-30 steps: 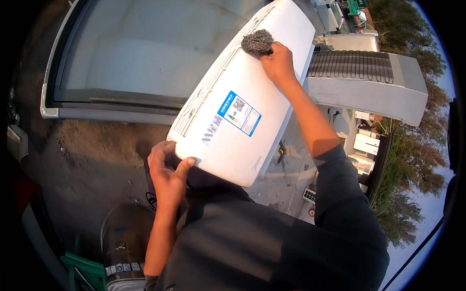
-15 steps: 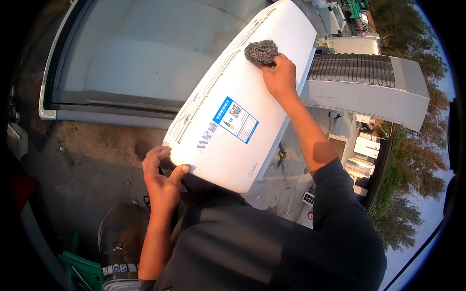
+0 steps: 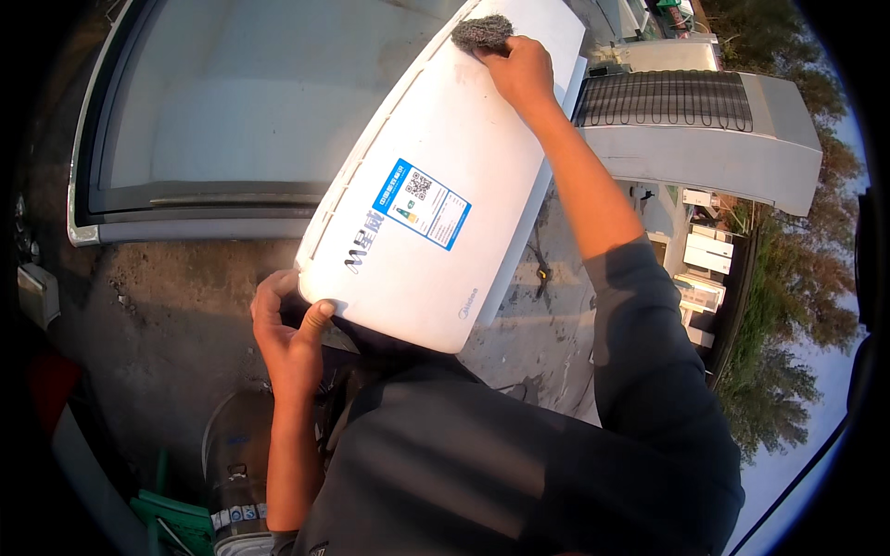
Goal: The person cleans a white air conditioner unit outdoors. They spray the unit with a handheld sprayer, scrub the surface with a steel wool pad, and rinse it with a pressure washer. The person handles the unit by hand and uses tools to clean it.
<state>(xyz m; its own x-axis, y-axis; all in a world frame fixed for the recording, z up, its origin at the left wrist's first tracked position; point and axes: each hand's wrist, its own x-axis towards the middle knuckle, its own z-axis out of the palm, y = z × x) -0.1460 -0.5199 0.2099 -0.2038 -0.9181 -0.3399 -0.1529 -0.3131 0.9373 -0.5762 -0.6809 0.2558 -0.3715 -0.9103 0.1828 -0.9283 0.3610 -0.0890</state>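
A white air conditioner indoor unit (image 3: 436,278) stands tilted in front of me, its long body reaching away to the upper right. My left hand (image 3: 293,324) grips its near left corner, thumb on the front panel and fingers round the edge. Near the far end, my right hand (image 3: 524,74) pinches a grey steel wool scourer (image 3: 483,34) against the panel. A blue-and-white label (image 3: 422,205) is stuck on the panel between my hands, with dark lettering beside it. The fingertips of my right hand are partly hidden by the scourer.
A large glass-topped chest (image 3: 250,102) lies beyond the unit on the left. At the right rests a grey refrigerator cabinet (image 3: 705,153) with a black condenser coil. A brown cylindrical tank (image 3: 239,445) and a green plastic piece (image 3: 174,519) are at lower left.
My right hand has slid the scourer farther away along the panel. The unit has shifted slightly left and tipped, showing less of its vent slats; my left hand has moved with it.
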